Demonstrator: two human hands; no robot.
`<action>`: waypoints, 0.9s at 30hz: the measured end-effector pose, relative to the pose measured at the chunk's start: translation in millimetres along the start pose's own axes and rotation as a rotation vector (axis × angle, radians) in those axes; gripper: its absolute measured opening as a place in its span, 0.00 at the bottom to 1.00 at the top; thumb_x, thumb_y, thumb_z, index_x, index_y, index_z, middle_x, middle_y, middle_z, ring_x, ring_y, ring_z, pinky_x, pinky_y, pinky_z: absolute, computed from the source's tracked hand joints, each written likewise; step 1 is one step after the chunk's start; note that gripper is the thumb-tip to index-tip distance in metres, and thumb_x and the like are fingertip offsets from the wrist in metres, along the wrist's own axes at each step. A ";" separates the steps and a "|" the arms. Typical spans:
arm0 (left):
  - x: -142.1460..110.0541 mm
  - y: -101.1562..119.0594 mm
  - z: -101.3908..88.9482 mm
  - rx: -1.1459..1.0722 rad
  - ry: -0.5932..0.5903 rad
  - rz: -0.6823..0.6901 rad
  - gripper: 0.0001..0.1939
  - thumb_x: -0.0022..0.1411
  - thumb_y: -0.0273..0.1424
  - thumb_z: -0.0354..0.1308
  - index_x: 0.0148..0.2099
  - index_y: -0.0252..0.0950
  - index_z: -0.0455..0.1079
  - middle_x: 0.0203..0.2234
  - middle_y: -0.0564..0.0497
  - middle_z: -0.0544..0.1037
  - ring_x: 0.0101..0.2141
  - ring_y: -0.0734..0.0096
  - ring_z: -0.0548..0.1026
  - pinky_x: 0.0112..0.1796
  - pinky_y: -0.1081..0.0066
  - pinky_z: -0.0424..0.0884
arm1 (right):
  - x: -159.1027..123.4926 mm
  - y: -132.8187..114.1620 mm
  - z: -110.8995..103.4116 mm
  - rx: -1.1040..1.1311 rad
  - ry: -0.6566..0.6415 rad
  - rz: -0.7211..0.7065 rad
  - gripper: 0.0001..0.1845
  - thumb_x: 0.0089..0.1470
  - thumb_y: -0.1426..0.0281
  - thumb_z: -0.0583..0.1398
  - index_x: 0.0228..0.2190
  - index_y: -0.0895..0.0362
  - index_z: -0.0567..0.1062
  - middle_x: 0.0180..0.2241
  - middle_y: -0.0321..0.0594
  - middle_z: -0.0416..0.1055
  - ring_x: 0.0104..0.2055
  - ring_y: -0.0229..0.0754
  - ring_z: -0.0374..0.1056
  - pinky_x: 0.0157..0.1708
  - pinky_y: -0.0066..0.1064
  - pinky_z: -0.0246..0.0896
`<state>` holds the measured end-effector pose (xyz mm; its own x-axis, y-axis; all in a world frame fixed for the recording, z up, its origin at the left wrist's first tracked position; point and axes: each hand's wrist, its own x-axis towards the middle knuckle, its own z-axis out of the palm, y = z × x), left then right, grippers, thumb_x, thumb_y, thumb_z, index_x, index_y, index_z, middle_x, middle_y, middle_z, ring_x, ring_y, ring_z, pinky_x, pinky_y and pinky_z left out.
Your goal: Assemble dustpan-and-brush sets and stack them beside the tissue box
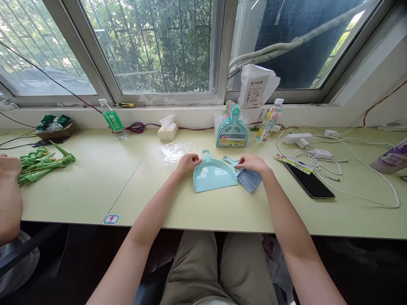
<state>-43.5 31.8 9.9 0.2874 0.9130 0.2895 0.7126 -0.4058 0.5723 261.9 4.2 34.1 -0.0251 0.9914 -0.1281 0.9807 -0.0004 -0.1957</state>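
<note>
A light blue dustpan (213, 177) lies flat on the desk in front of me, its looped handle pointing toward the window. At its upper left edge, my left hand (189, 162) pinches the rim with closed fingers. Just right of the pan is a small matching hand brush (249, 180) with grey-blue bristles fanned toward me. My right hand (254, 163) is closed on the brush where handle meets bristles, hiding part of it. Behind the pan stands a bagged stack of similar dustpans (232, 125). A crumpled clear plastic wrapper (173, 152) rests left of the pan.
On the right lie a phone (310, 181), a cardboard label strip (293, 164), white cables and chargers (321, 153). Bottles (113, 119) and a tissue pack (168, 128) line the back. At far left are folded green leaves (47, 165) and another person's arm (9, 199).
</note>
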 end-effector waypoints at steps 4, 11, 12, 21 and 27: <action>-0.3 -1.5 1.7 -0.025 -0.076 0.066 0.20 0.57 0.43 0.54 0.20 0.36 0.61 0.16 0.55 0.61 0.21 0.76 0.57 0.26 0.71 0.51 | 3.1 9.0 1.1 0.057 0.166 0.125 0.16 0.47 0.54 0.60 0.32 0.51 0.80 0.38 0.40 0.78 0.42 0.47 0.71 0.35 0.32 0.57; -2.0 5.5 18.6 -0.023 -0.054 0.058 0.20 0.59 0.37 0.51 0.18 0.36 0.55 0.15 0.56 0.60 0.21 0.77 0.55 0.26 0.71 0.51 | 1.5 12.6 -9.1 0.357 0.224 0.013 0.19 0.48 0.52 0.61 0.33 0.53 0.79 0.40 0.39 0.77 0.42 0.45 0.70 0.33 0.29 0.56; -2.8 8.2 22.1 -0.038 -0.065 0.073 0.20 0.60 0.37 0.50 0.18 0.36 0.55 0.15 0.55 0.61 0.21 0.77 0.56 0.26 0.71 0.52 | 0.1 7.1 -9.6 0.357 0.201 -0.024 0.19 0.47 0.52 0.61 0.33 0.53 0.78 0.40 0.39 0.77 0.42 0.45 0.70 0.33 0.29 0.56; -12.9 35.0 35.9 -0.098 -0.283 0.343 0.16 0.65 0.39 0.50 0.30 0.37 0.72 0.25 0.52 0.75 0.28 0.73 0.69 0.32 0.74 0.61 | -10.6 -49.5 6.5 0.130 0.090 -0.212 0.14 0.50 0.56 0.60 0.34 0.52 0.77 0.39 0.36 0.76 0.40 0.42 0.69 0.33 0.28 0.54; -10.5 27.9 24.8 0.073 0.023 0.304 0.07 0.62 0.34 0.57 0.42 0.40 0.72 0.38 0.51 0.75 0.35 0.71 0.72 0.35 0.72 0.66 | -8.2 -45.8 10.8 0.191 0.122 -0.290 0.13 0.51 0.57 0.60 0.32 0.53 0.75 0.35 0.36 0.76 0.37 0.41 0.69 0.32 0.28 0.53</action>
<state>-10.8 12.0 3.8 0.4807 0.7487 0.4565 0.6405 -0.6554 0.4004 215.0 -5.4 33.7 -0.2623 0.9622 0.0735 0.8820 0.2699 -0.3864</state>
